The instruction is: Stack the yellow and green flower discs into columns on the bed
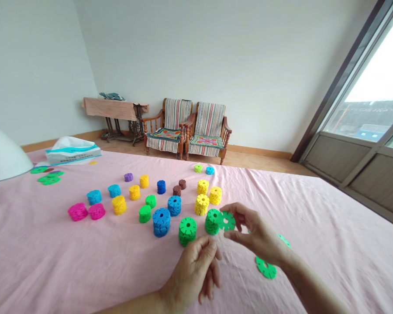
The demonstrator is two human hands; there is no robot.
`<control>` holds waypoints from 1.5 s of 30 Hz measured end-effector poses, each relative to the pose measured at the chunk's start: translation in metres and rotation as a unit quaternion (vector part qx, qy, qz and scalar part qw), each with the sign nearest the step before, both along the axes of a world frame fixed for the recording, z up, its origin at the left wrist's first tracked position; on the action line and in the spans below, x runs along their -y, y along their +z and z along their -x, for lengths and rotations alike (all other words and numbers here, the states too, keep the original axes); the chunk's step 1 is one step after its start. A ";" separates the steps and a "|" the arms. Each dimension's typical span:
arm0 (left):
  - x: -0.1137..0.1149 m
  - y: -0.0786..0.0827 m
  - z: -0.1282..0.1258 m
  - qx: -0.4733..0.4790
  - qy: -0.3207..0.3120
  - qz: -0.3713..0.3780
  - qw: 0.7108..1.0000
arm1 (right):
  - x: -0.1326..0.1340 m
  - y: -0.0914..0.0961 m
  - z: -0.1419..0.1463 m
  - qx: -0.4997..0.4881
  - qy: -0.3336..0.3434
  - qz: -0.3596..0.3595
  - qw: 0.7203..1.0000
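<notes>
pinched in my right hand (257, 235), a green plastic disc (227, 221) stands upright just beside the green stack (211, 223), held clear of the pile; my left hand (193, 274) hangs open and empty above the pink bedsheet (68, 261).

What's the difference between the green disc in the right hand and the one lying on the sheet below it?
The held green disc is up off the sheet, pinched in the right hand, while the green disc on the sheet lies flat on the pink sheet. The held one sits right beside a green stack; the other lies apart from the stacks, below the hand. Both are the same bright green with notched edges.
</notes>
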State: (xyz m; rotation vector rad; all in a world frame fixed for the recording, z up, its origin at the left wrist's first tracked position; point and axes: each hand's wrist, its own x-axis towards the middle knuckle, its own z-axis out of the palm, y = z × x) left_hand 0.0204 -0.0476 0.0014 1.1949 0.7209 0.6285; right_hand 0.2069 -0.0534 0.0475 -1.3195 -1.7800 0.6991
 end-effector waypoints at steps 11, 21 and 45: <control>0.000 -0.004 0.000 -0.010 -0.027 -0.020 0.999 | -0.026 -0.036 0.020 -0.040 -0.079 -0.027 0.996; 0.000 -0.005 0.000 -0.022 -0.030 -0.027 0.999 | -0.027 -0.041 0.019 -0.039 -0.080 -0.010 0.996; 0.010 -0.002 0.004 -0.114 -0.089 -0.172 0.974 | 0.089 -0.074 -0.092 0.327 -0.249 0.089 0.907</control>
